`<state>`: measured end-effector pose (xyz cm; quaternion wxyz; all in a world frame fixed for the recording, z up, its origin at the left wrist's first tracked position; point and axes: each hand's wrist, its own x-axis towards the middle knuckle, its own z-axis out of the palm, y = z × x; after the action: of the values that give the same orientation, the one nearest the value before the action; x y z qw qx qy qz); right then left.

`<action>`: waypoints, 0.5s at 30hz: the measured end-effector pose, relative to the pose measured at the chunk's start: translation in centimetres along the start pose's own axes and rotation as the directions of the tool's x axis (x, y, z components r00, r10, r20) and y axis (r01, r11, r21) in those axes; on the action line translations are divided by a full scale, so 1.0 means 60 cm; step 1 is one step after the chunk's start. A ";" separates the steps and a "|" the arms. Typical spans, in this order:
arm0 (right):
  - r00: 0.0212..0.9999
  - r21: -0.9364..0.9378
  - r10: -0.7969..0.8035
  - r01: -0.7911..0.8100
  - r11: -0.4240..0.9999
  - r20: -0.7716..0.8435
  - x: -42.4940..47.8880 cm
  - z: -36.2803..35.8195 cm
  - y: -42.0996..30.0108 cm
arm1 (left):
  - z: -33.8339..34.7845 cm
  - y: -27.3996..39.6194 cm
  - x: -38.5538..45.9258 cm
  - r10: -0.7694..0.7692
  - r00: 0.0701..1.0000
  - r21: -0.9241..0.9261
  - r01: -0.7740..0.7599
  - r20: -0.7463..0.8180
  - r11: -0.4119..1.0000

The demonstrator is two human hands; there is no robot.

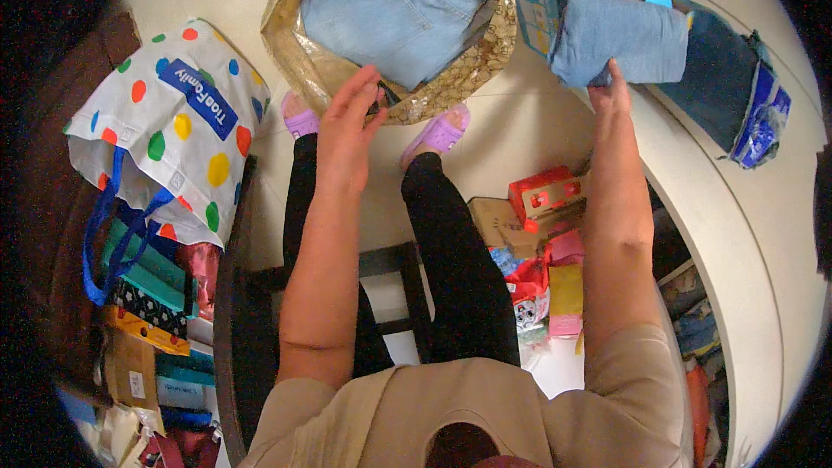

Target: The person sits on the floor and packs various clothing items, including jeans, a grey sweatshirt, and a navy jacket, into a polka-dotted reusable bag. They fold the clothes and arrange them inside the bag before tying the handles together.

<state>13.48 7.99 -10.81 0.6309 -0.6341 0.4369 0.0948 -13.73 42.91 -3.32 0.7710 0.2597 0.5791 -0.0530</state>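
A large tan patterned bag (448, 91) stands open on the floor with folded light-blue denim (390, 13) inside. My left hand (354, 104) is at the bag's near rim, beside a dark strap handle (388, 96); its fingers are curled around or against that handle, and the exact contact is unclear. On the right, my right hand (611, 88) grips the near edge of a folded blue denim garment (621, 39), thumb on top and the other fingers hidden below. That garment lies in front of a light-blue box (536, 13) and partly overlaps dark denim (705, 78).
A white polka-dot bag (195, 162) with blue handles stands at left, above stacked boxes (156, 299). A curved white ledge (728, 227) runs down the right. A red box (546, 198) and several packets (565, 292) lie between my legs and right arm.
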 end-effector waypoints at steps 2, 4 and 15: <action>0.999 -0.101 -0.025 0.020 0.995 -0.044 -0.006 0.005 -0.001 | -0.002 -0.001 -0.001 0.003 1.000 -0.018 -0.003 0.001 1.000; 0.990 -0.258 -0.124 0.102 0.961 -0.072 -0.002 -0.010 -0.006 | -0.003 0.004 -0.004 0.000 1.000 -0.031 0.000 0.010 1.000; 0.175 -0.179 -0.041 0.969 -0.173 0.984 -0.341 0.218 0.247 | -0.008 0.002 -0.009 -0.065 0.997 -0.009 0.065 -0.031 0.998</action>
<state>-3.14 31.07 -10.13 0.1732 -0.8650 -0.4064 0.2379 -14.27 43.09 -2.88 0.7608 0.2382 0.5994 -0.0717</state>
